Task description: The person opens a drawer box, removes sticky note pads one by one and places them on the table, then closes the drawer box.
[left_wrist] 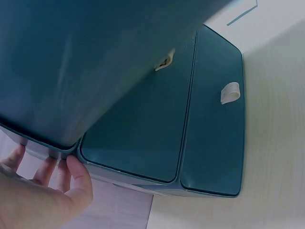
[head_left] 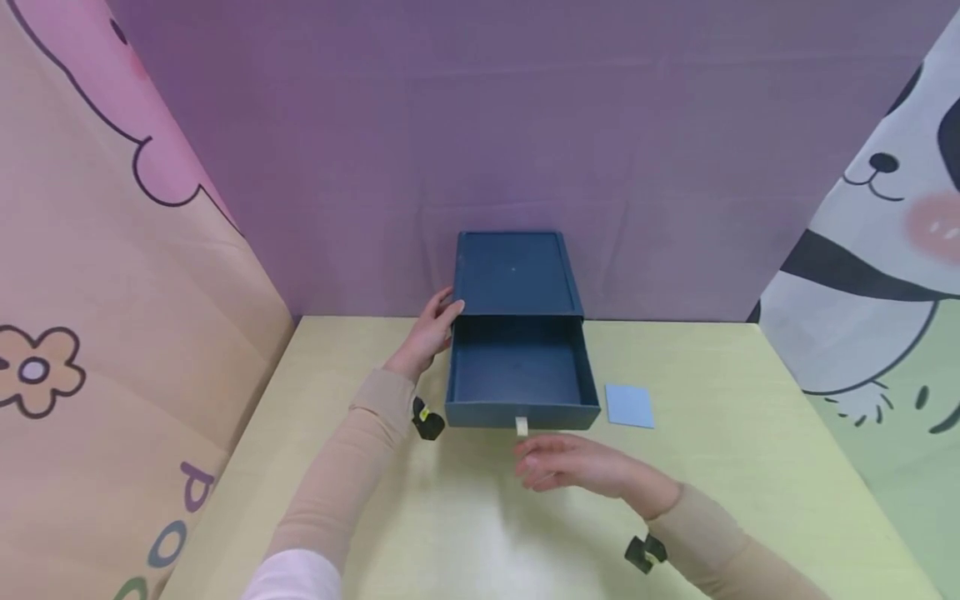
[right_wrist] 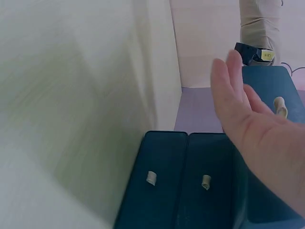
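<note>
A dark blue drawer cabinet (head_left: pixel 517 271) stands at the back of the table, its top drawer (head_left: pixel 483 415) pulled out and bare inside. A pale pull tab (head_left: pixel 522 426) sticks out from that drawer's front. My left hand (head_left: pixel 431 329) rests against the cabinet's left side, fingertips touching the side wall near the front edge in the left wrist view. Just in front of the tab hovers my right hand (head_left: pixel 572 467), loosely bent and holding nothing. Below, the middle drawer (left_wrist: pixel 138 138) and bottom drawer (left_wrist: pixel 214 129) are closed, each with its own tab.
A light blue square (head_left: pixel 630 406) lies flat on the table to the right of the drawer. Behind the cabinet rises a purple cloth backdrop (head_left: pixel 360 167). Printed cloth panels flank the pale yellow table (head_left: pixel 720 467) on both sides.
</note>
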A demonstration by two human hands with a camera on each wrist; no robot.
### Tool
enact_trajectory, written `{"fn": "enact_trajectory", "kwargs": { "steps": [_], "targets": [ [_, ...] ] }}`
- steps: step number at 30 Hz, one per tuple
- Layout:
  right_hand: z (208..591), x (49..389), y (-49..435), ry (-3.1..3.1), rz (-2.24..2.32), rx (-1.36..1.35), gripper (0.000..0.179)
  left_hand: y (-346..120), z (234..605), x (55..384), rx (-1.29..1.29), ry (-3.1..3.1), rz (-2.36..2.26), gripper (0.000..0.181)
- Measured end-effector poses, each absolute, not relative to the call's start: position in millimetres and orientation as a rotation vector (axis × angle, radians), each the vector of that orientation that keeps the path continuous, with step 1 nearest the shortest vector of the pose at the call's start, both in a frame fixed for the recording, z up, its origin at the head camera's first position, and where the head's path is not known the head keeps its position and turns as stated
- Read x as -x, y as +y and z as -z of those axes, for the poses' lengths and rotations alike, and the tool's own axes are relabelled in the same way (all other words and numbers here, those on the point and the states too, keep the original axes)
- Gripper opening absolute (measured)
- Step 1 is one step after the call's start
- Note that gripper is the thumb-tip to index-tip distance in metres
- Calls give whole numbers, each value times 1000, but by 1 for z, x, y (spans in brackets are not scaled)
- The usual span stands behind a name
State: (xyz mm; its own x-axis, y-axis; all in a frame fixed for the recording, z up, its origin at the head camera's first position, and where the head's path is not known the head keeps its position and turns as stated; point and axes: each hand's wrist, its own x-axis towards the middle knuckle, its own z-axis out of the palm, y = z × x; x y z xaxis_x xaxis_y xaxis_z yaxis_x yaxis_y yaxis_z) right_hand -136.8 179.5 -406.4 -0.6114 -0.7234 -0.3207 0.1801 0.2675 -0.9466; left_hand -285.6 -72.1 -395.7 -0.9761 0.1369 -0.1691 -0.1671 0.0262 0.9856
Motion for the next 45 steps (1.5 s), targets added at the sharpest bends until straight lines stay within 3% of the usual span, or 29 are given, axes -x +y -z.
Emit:
{"fn": "enact_trajectory", "kwargs": {
  "steps": [5,11,17,31,38,45],
  "targets": [
    [415,135,174,1727,1681,407,54,-73,395,284,40,2087,-2055,59],
    [419,130,163,1711,1890,302,30,-73,392,282,40,2087,-2042,59],
    [420,128,156,1735,1953,239,21,-73,394,283,53,2092,-2030,58],
    [416,124,153,1799,1969,166,26,-73,390,279,55,2092,-2031,59],
    [417,121,150,1806,2019,132,18,-72,391,279,59,2090,-2031,58],
    [419,121,148,1826,2040,114,30,-72,393,281,56,2100,-2046,58]
  ]
}}
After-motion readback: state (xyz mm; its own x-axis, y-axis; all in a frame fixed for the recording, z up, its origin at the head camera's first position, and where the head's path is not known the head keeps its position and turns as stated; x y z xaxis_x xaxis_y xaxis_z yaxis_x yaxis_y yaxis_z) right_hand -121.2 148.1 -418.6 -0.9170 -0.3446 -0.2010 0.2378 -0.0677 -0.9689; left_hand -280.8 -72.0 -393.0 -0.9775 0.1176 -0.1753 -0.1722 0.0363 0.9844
